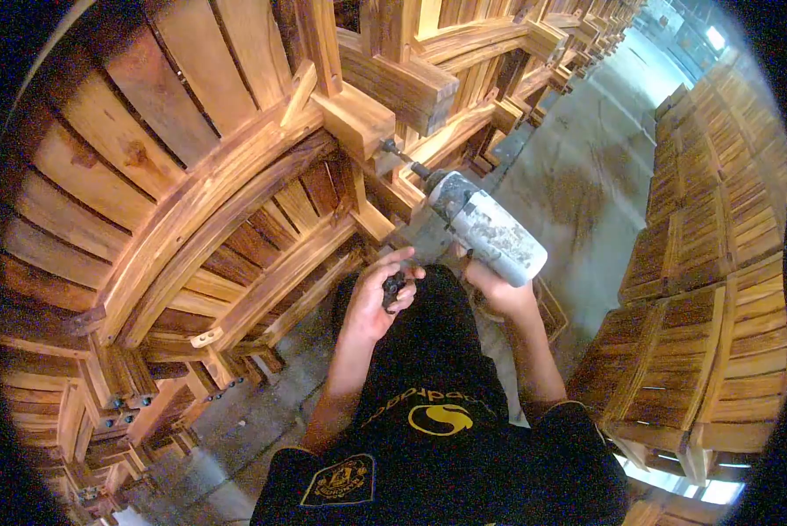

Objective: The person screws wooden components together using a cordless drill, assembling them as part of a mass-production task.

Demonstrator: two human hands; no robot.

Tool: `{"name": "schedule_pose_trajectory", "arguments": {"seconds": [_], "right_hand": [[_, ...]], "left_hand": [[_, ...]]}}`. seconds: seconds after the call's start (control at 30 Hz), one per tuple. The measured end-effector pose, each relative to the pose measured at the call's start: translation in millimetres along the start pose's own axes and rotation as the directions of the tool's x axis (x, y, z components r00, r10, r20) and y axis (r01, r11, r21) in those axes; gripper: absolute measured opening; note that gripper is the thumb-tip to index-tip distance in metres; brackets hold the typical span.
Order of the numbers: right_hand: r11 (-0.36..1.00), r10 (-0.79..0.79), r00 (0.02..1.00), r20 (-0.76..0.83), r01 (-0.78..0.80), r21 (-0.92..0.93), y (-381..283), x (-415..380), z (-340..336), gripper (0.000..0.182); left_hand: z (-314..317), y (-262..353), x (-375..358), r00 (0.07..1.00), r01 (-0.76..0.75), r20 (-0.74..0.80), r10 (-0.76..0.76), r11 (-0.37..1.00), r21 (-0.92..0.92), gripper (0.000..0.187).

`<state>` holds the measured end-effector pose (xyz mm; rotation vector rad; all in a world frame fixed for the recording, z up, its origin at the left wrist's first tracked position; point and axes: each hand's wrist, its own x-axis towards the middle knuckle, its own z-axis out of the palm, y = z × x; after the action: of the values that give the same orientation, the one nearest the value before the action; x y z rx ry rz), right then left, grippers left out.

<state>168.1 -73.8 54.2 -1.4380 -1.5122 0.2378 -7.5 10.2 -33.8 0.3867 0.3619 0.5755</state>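
Observation:
My right hand grips a worn, white-and-grey impact driver by its handle, mostly hidden below the body. The driver's nose points up and left, and its socket meets the end of a wooden block on a slatted wooden piece. Lower and to the left, my left hand is curled with some fingers raised. Small dark fasteners lie in its palm, partly covered by the fingers. The curved wooden rail runs left of both hands.
More slatted wooden pieces line up toward the back. Stacked slatted panels stand along the right. Between the rows runs a grey floor. Wooden legs with dark bolt heads jut out at lower left.

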Motion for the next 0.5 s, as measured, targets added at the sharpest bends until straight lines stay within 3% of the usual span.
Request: {"name": "schedule_pose_trajectory", "arguments": {"seconds": [0.17, 0.3, 0.37, 0.5], "right_hand": [[1.000, 0.005, 0.999, -0.047, -0.004, 0.012, 5.8, 0.4, 2.7, 0.026], [0.996, 0.068, 0.998, -0.011, -0.067, 0.054, 4.5, -2.0, 1.7, 0.026], [0.998, 0.040, 0.999, -0.020, -0.039, 0.048, -0.7, -2.4, 2.2, 0.026], [0.989, 0.146, 0.989, 0.021, -0.146, 0.034, 11.1, -8.2, 2.7, 0.033]], "left_hand": [[-1.9, -3.9, 0.7, 0.997, -0.053, -0.047, 0.061, 0.984, 0.168, 0.027], [-2.0, -2.3, -0.5, 0.996, -0.048, -0.065, 0.062, 0.979, 0.200, 0.025], [-7.0, -3.3, 0.4, 0.998, -0.013, -0.055, 0.016, 0.999, 0.047, 0.025], [-12.6, -2.0, 2.5, 1.000, 0.010, -0.007, -0.010, 1.000, -0.013, 0.026]]}}
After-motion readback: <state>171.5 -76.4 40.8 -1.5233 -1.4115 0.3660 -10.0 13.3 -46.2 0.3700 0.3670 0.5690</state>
